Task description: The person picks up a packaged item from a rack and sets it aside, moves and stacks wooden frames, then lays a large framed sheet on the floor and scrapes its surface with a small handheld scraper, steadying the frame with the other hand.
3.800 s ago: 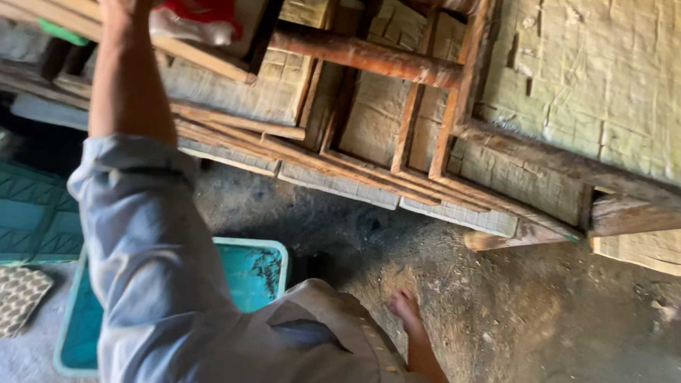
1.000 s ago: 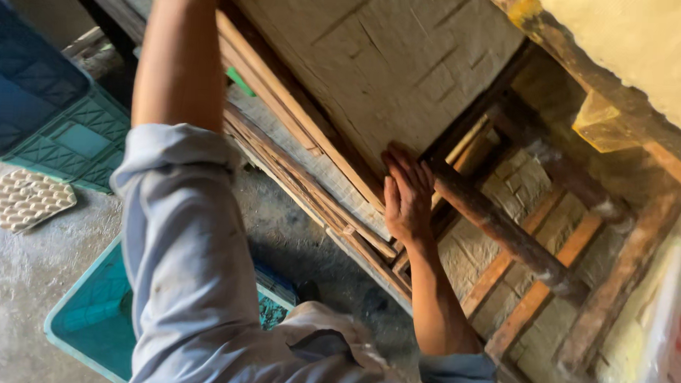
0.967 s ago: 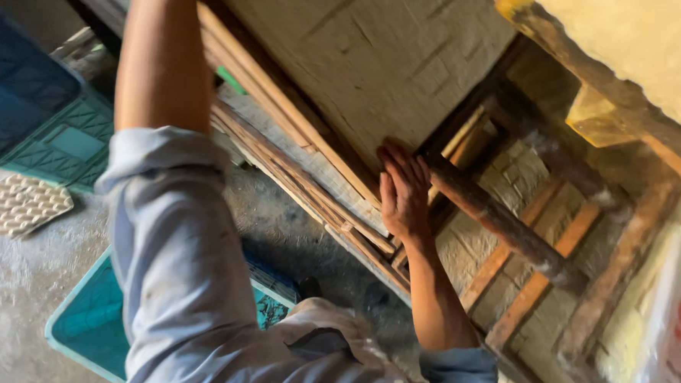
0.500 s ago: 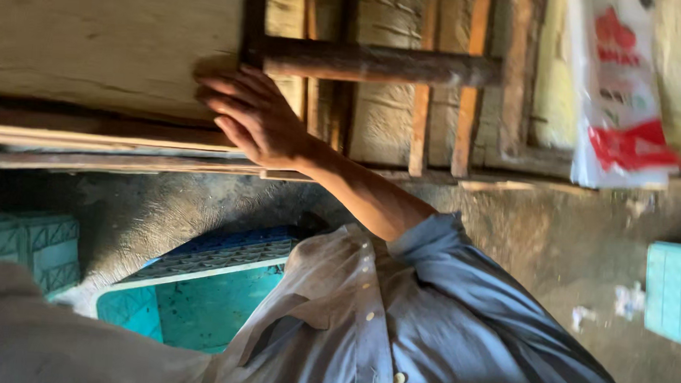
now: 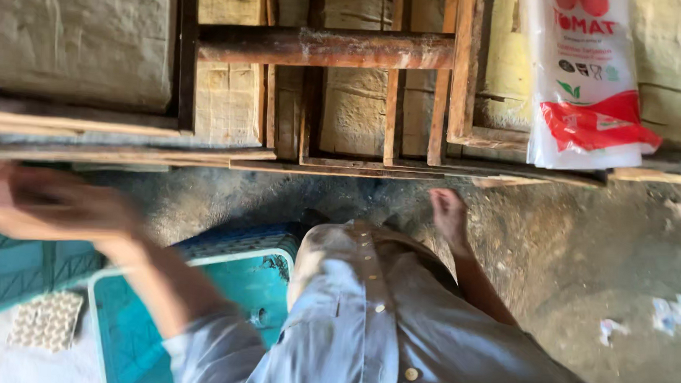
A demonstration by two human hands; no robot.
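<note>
Blurred with motion, one of the hands (image 5: 41,205), which side I cannot tell, is hanging empty above the teal crate (image 5: 190,315), its spread unclear. No other hand is showing. Beyond it, a wooden frame (image 5: 324,49) is leaning against the wall, with a white printed bag (image 5: 583,79) hanging alongside.

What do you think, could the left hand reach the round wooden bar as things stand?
Probably yes: the left hand is blurred, below and left of the round wooden bar, and nothing seems to block the way between them.
</note>
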